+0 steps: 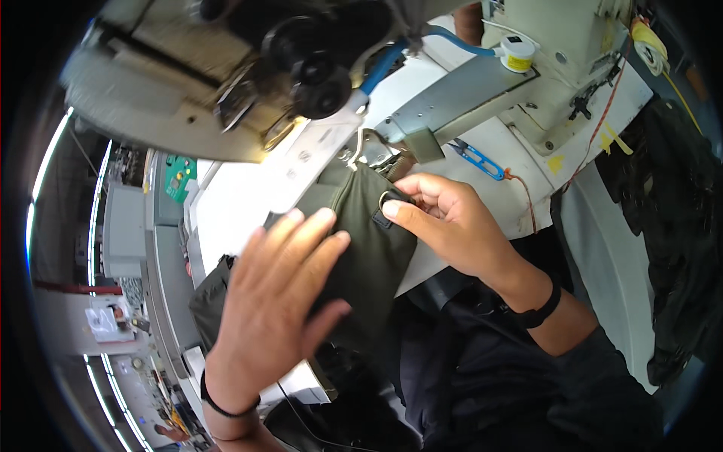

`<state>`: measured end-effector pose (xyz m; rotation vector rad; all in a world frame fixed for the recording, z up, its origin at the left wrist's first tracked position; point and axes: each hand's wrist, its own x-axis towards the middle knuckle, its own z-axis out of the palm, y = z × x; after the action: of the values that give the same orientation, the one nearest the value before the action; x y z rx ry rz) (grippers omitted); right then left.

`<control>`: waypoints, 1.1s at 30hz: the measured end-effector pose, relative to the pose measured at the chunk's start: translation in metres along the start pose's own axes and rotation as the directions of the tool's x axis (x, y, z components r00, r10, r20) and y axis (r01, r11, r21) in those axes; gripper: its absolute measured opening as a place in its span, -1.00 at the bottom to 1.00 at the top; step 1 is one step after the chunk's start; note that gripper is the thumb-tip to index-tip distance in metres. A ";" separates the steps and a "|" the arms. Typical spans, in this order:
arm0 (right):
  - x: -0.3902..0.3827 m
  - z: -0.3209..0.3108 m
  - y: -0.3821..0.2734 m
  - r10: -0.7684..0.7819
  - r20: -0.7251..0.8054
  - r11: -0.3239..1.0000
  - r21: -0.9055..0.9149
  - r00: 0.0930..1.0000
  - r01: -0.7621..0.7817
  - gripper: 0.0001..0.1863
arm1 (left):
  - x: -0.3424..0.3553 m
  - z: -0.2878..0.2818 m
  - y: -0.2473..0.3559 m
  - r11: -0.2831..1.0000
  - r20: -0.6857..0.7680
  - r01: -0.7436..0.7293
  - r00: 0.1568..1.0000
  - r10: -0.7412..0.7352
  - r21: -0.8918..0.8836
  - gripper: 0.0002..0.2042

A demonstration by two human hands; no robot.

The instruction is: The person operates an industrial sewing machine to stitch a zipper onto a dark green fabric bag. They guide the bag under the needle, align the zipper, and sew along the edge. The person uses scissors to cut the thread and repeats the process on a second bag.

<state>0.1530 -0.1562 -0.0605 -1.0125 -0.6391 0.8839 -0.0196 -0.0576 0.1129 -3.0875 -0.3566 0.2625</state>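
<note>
dark green fabric (367, 260) lies at the sewing machine's (459, 90) near side; the right hand (448, 220) pinches it by a black tab (382, 221) (ringed), the left hand's (277, 297) fingers apart over its left.

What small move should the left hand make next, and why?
Perhaps lower the left hand flat onto the green cloth to steady it: its fingers spread over the cloth, which reaches the sewing machine, while the right hand is beside the ring.
</note>
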 end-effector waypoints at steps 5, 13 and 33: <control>-0.009 0.014 -0.004 -0.015 0.055 0.976 -0.218 0.998 0.027 -0.81 | -0.011 0.026 -0.015 0.953 -0.153 0.170 0.979 -0.135 0.251 -0.38; -0.016 0.011 -0.002 -0.026 0.052 0.985 -0.169 0.998 0.035 -0.78 | 0.034 0.099 -0.001 0.991 -0.504 -0.018 0.862 -0.051 -0.130 -0.07; 0.010 0.015 -0.031 -0.681 0.034 0.469 -0.747 0.732 0.471 -0.92 | 0.044 0.139 -0.004 0.996 -0.703 0.086 0.707 -0.070 -0.012 -0.37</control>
<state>0.1564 -0.1485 -0.0255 -1.4489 -1.0551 -0.1953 -0.0015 -0.0428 -0.0307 -2.8362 -0.4288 -0.8973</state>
